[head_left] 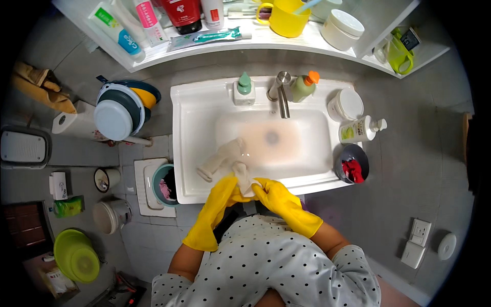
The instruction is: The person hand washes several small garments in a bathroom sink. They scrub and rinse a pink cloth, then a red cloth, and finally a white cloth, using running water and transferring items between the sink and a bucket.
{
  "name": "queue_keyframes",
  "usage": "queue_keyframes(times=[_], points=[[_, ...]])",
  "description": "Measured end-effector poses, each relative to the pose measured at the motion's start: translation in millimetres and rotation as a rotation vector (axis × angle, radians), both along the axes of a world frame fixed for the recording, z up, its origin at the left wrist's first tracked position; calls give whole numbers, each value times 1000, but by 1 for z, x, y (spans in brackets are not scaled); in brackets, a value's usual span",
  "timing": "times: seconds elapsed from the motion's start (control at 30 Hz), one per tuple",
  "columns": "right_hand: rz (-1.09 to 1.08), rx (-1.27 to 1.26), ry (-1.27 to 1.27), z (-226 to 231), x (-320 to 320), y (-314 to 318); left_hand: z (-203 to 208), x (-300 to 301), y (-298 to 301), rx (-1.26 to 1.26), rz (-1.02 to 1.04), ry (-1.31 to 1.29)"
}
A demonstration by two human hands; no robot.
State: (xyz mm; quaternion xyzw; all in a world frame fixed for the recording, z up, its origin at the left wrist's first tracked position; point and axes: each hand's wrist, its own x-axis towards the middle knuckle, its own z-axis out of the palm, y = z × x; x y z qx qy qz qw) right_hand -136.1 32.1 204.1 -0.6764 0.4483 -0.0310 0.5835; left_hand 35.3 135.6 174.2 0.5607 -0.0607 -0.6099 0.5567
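Both my hands wear yellow rubber gloves and meet at the front rim of a white sink (184, 133). A wet, off-white cloth piece that looks like a sock (242, 175) hangs between them. My left hand (228, 190) is closed on its left side, and my right hand (271, 194) pinches its lower right end. Just beyond, a second off-white sock (223, 156) lies in the left part of the basin, partly in cloudy water (286, 140). The fingertips are partly hidden by the cloth.
Behind the basin stand a faucet (282, 94), a green-topped soap dispenser (245, 91) and an orange-topped pump bottle (305, 86). Along the right rim sit a white tub (348, 105), a pump bottle (358, 130) and a dark bowl (360, 153) with red cloth. A teal bucket (156, 188) stands left.
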Motion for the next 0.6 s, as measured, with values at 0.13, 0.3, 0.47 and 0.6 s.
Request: queue_keyframes(times=[0.13, 0.3, 0.47, 0.6], points=[[-91, 135, -33, -13, -5, -7, 41, -9, -16, -40, -256, -439], [-291, 201, -112, 36, 5, -24, 35, -8, -47, -80, -302, -504], [-132, 54, -214, 26, -16, -20, 37, -4, -50, -158, -319, -454], [355, 29, 49, -16, -48, 9, 2, -1, 1, -5, -676, -510]])
